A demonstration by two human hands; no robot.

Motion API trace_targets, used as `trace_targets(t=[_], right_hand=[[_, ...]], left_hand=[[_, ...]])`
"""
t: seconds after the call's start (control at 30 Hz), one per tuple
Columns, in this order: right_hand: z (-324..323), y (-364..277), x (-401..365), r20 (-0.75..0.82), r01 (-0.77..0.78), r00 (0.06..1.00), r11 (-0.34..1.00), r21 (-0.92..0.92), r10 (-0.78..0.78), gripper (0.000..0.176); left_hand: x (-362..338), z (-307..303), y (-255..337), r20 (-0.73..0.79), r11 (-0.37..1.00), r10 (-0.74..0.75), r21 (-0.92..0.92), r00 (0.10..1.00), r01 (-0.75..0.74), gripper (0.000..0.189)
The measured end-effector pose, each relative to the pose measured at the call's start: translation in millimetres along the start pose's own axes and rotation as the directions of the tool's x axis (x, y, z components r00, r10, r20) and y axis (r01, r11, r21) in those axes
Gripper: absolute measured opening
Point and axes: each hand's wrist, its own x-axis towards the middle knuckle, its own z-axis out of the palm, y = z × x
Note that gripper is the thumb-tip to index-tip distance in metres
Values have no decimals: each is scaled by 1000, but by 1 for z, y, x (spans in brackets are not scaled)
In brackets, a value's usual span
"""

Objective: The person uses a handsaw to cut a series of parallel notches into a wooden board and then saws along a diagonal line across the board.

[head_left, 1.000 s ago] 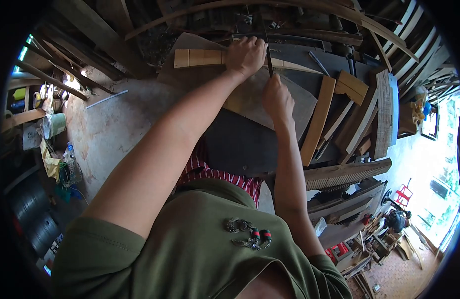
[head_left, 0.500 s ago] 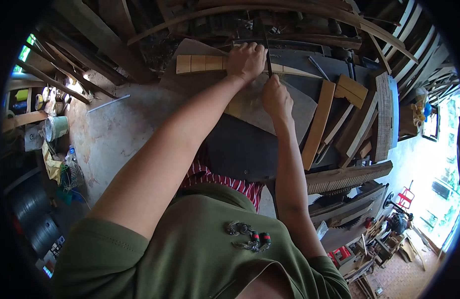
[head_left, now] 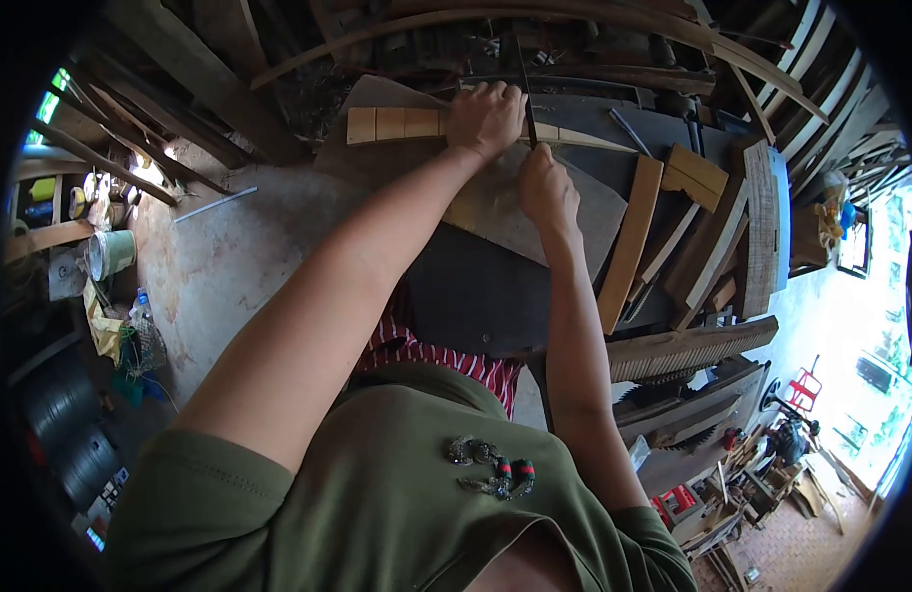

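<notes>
Closest to the person is the dark table (head_left: 476, 296), just below the right hand (head_left: 548, 192). The right hand sits over a flat grey board (head_left: 505, 222) that lies on the table. Its fingers are closed tight on a thin dark tool (head_left: 526, 99). The tool sticks up and away from this hand, and it runs past the thumb side of the left hand (head_left: 488, 116). The left hand is a little farther out than the right hand, and very close to it. Its fingers are curled down over a long wooden strip (head_left: 392, 123) and hold it on the board. The strip is light in colour and has lines across it, like small blocks in a row. Most of it shows to the left of the left hand, and a thin pointed end (head_left: 584, 138) comes out past the tool on the other side. To the right of both hands, brown planks (head_left: 629, 242) lean on the table. Well to the left of the hands is the grey floor (head_left: 229, 276), with a thin rod (head_left: 214, 204) lying on it. Beyond the left hand, long bent sticks (head_left: 476, 15) are piled up.
</notes>
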Motion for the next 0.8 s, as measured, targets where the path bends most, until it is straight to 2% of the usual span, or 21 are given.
trace_targets(t=[0.07,0.13,0.27,0.33,0.43,0.57,0.63,0.77,0.8], right_hand=[[-2,2,-7,-18,5,1000,1000,-16,-6,15],[-8,-1,-38,65,-93,994,996,4,92,14],[-9,0,-50,104,-121,987,992,-20,122,13],[-4,3,-26,15,-21,1000,1000,-14,22,13],[2,1,4,-48,39,998,999,-9,-40,13],[-7,0,-33,3,5,1000,999,-36,-4,13],[-9,3,-57,98,-87,991,996,-24,89,13],[-8,4,-28,68,-67,995,998,-13,68,14],[-3,5,-9,27,-19,999,1000,-6,19,14]], left_hand=[[0,2,1,-9,1000,-28,6,1000,28,25],[2,1,1,-14,1000,-22,1,1000,22,26],[1,1,0,-10,1000,2,-4,1000,-2,26],[0,3,1,-12,1000,7,-13,1000,-7,26],[1,2,-1,6,1000,0,7,1000,0,25],[2,4,-1,0,999,-30,15,1000,30,25],[1,2,-1,10,1000,-10,-11,1000,10,26],[1,0,1,46,1000,-20,9,999,20,26],[2,-1,3,39,1000,-14,8,999,14,26]])
